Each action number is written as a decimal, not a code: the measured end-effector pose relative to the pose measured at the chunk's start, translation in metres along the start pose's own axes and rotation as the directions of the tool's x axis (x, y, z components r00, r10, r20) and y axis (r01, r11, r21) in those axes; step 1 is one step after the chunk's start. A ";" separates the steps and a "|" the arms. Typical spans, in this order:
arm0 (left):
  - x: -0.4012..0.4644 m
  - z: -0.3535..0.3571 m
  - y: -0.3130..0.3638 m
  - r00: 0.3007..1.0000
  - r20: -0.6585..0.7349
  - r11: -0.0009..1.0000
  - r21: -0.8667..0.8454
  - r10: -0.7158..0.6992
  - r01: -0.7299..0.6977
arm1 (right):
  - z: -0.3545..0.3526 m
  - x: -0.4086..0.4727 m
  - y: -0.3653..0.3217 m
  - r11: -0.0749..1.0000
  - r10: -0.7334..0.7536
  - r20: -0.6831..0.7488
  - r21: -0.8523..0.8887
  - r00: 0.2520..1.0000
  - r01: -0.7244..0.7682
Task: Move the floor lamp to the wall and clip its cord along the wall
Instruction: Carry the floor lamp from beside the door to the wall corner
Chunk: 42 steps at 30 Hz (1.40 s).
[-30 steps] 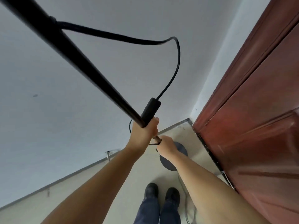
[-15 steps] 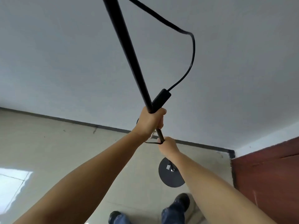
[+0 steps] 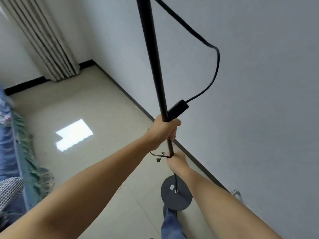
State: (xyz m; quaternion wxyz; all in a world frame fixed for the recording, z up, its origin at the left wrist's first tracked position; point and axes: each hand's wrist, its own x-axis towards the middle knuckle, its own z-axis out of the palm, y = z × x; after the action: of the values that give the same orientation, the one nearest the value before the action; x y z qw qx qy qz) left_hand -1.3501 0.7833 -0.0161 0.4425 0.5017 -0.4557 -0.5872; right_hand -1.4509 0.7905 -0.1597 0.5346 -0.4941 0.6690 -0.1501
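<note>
**Lamp held by its pole, close beside the wall**

As both bare hands wrap around the black pole [image 3: 156, 80] of the floor lamp, the head camera looks down along it to the round dark base [image 3: 176, 195], which sits low near the tiled floor [image 3: 96, 107], just beside the grey wall [image 3: 259, 118] and its dark skirting line; whether the base touches the floor cannot be told. The left hand [image 3: 163, 133] is the upper one, fingers curled tight around the pole and around the lower end of a black inline switch box [image 3: 177, 109] pressed against it. The right hand [image 3: 177, 161] grips the pole lower down, fingers closed around it and pinning a thin loop of cord there. From the switch box the black cord [image 3: 213, 73] swings out to the right in a wide bow and climbs back toward the top of the pole, out of frame. A small metal fitting [image 3: 235, 193] sticks out at the foot of the wall on the right. A beige pleated curtain [image 3: 44, 38] hangs in the far corner, a bright patch of light lies on the tiles, and blue fringed fabric [image 3: 20, 152] fills the left edge. A blue trouser leg and dark shoe [image 3: 170, 213] show just under the base.
</note>
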 end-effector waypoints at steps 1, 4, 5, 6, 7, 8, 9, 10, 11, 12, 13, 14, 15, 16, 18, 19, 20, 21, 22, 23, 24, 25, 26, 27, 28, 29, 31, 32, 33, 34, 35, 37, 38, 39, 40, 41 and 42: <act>0.008 -0.021 0.005 1.000 -0.024 1.000 0.003 0.006 -0.006 | 0.014 0.012 -0.019 1.000 -0.022 0.020 -0.004 1.000 0.022; 0.039 -0.088 0.023 0.994 -0.105 1.000 -0.009 0.020 -0.021 | 0.057 0.055 -0.079 0.993 -0.098 0.102 -0.049 0.990 0.103; 0.051 -0.113 0.029 0.990 -0.140 1.000 -0.011 0.024 -0.025 | 0.072 0.071 -0.100 0.989 -0.126 0.134 -0.065 0.983 0.135; 0.065 -0.139 0.037 0.985 -0.168 1.000 -0.005 0.029 -0.030 | 0.087 0.088 -0.124 0.981 -0.155 0.168 -0.089 0.974 0.171; 0.075 -0.159 0.042 0.981 -0.192 1.000 0.004 0.029 -0.029 | 0.100 0.102 -0.141 0.974 -0.173 0.196 -0.109 0.965 0.197; 0.091 -0.187 0.050 0.972 -0.234 0.999 0.004 0.033 -0.033 | 0.116 0.122 -0.167 0.965 -0.196 0.237 -0.128 0.952 0.230; 0.105 -0.213 0.057 0.964 -0.262 0.999 0.001 0.041 -0.042 | 0.131 0.139 -0.191 0.952 -0.221 0.273 -0.148 0.936 0.268; 0.110 -0.228 0.063 0.961 -0.273 0.999 0.001 0.038 -0.039 | 0.140 0.146 -0.206 0.939 -0.240 0.295 -0.171 0.925 0.299; 0.122 -0.251 0.072 0.954 -0.297 0.999 -0.001 0.039 -0.041 | 0.153 0.162 -0.230 0.926 -0.258 0.327 -0.186 0.909 0.330; 0.138 -0.278 0.081 0.944 -0.328 0.999 -0.003 0.041 -0.044 | 0.169 0.181 -0.256 0.915 -0.272 0.354 -0.192 0.895 0.354; 0.152 -0.304 0.089 0.935 -0.353 0.999 -0.006 0.035 -0.040 | 0.185 0.197 -0.279 0.906 -0.279 0.377 -0.203 0.883 0.372; 0.163 -0.329 0.097 0.925 -0.378 0.999 -0.007 0.032 -0.038 | 0.200 0.211 -0.301 0.896 -0.283 0.398 -0.216 0.873 0.389; 0.175 -0.355 0.105 0.913 -0.407 0.999 -0.006 0.038 -0.044 | 0.215 0.225 -0.324 0.889 -0.291 0.417 -0.216 0.861 0.405; 0.187 -0.380 0.112 0.901 -0.431 0.999 -0.008 0.045 -0.053 | 0.232 0.240 -0.346 0.884 -0.300 0.432 -0.210 0.850 0.418; 0.211 -0.430 0.120 0.888 -0.456 0.998 -0.012 0.051 -0.064 | 0.266 0.273 -0.385 0.873 -0.315 0.453 -0.206 0.834 0.442; 0.225 -0.457 0.123 0.884 -0.464 0.997 -0.019 0.058 -0.075 | 0.284 0.290 -0.404 0.869 -0.323 0.459 -0.203 0.828 0.452; 0.239 -0.484 0.125 0.878 -0.473 0.996 -0.018 0.069 -0.088 | 0.302 0.307 -0.423 0.862 -0.334 0.458 -0.206 0.824 0.464; 0.252 -0.511 0.127 0.874 -0.479 0.995 -0.012 0.077 -0.094 | 0.321 0.324 -0.441 0.858 -0.339 0.455 -0.210 0.823 0.469; 0.265 -0.538 0.129 0.872 -0.484 0.996 -0.006 0.077 -0.092 | 0.340 0.340 -0.458 0.860 -0.332 0.452 -0.215 0.828 0.463; 0.278 -0.566 0.130 0.870 -0.487 0.996 -0.003 0.077 -0.090 | 0.359 0.356 -0.476 0.864 -0.322 0.448 -0.222 0.834 0.453; 0.291 -0.595 0.132 0.872 -0.484 0.996 -0.002 0.077 -0.089 | 0.378 0.372 -0.496 0.867 -0.315 0.442 -0.227 0.840 0.444; 0.303 -0.622 0.135 0.877 -0.475 0.996 -0.003 0.073 -0.085 | 0.396 0.387 -0.512 0.873 -0.304 0.440 -0.226 0.845 0.432; 0.315 -0.648 0.140 0.880 -0.471 0.997 -0.007 0.066 -0.079 | 0.413 0.401 -0.531 0.884 -0.290 0.438 -0.218 0.851 0.414; 0.328 -0.675 0.147 0.881 -0.469 0.997 -0.011 0.063 -0.078 | 0.429 0.414 -0.551 0.893 -0.280 0.435 -0.208 0.856 0.399; 0.340 -0.699 0.153 0.882 -0.468 0.997 -0.016 0.058 -0.074 | 0.442 0.425 -0.571 0.896 -0.274 0.434 -0.210 0.858 0.392; 0.352 -0.722 0.160 0.885 -0.463 0.998 -0.016 0.052 -0.067 | 0.454 0.437 -0.591 0.895 -0.272 0.432 -0.214 0.860 0.391; 0.379 -0.768 0.176 0.893 -0.448 0.998 -0.006 0.051 -0.060 | 0.478 0.462 -0.631 0.896 -0.275 0.424 -0.213 0.863 0.390; 0.393 -0.791 0.183 0.896 -0.441 0.998 -0.003 0.051 -0.058 | 0.490 0.475 -0.651 0.893 -0.278 0.421 -0.218 0.864 0.394; 0.407 -0.815 0.189 0.897 -0.439 0.998 -0.002 0.048 -0.055 | 0.503 0.490 -0.671 0.888 -0.282 0.420 -0.226 0.863 0.400; 0.422 -0.839 0.193 0.896 -0.442 0.999 -0.004 0.041 -0.048 | 0.516 0.503 -0.690 0.886 -0.280 0.419 -0.234 0.864 0.401; 0.437 -0.864 0.197 0.894 -0.447 0.999 -0.010 0.034 -0.043 | 0.530 0.518 -0.709 0.887 -0.277 0.415 -0.237 0.867 0.397; 0.468 -0.913 0.203 0.894 -0.447 0.999 -0.021 0.031 -0.045 | 0.558 0.549 -0.749 0.894 -0.275 0.413 -0.222 0.868 0.389; 0.485 -0.939 0.205 0.896 -0.443 0.999 -0.019 0.033 -0.047 | 0.572 0.566 -0.769 0.901 -0.275 0.415 -0.205 0.867 0.383; 0.503 -0.964 0.208 0.898 -0.438 0.999 -0.012 0.036 -0.046 | 0.585 0.584 -0.790 0.907 -0.276 0.415 -0.187 0.867 0.378; 0.521 -0.987 0.211 0.900 -0.434 0.999 -0.004 0.036 -0.042 | 0.597 0.602 -0.809 0.911 -0.270 0.421 -0.180 0.866 0.372; 0.539 -1.009 0.214 0.901 -0.433 0.999 -0.002 0.029 -0.033 | 0.608 0.619 -0.829 0.914 -0.261 0.425 -0.181 0.867 0.364; 0.557 -1.030 0.218 0.902 -0.431 1.000 0.000 0.020 -0.022 | 0.619 0.636 -0.851 0.918 -0.253 0.418 -0.182 0.873 0.353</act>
State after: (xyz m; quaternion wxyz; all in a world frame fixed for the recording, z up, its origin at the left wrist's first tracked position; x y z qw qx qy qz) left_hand -0.3722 0.1026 0.0105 0.5399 0.6132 -0.3506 -0.4578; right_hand -0.4524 0.0737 -0.1373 0.5577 -0.6773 0.4776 -0.0460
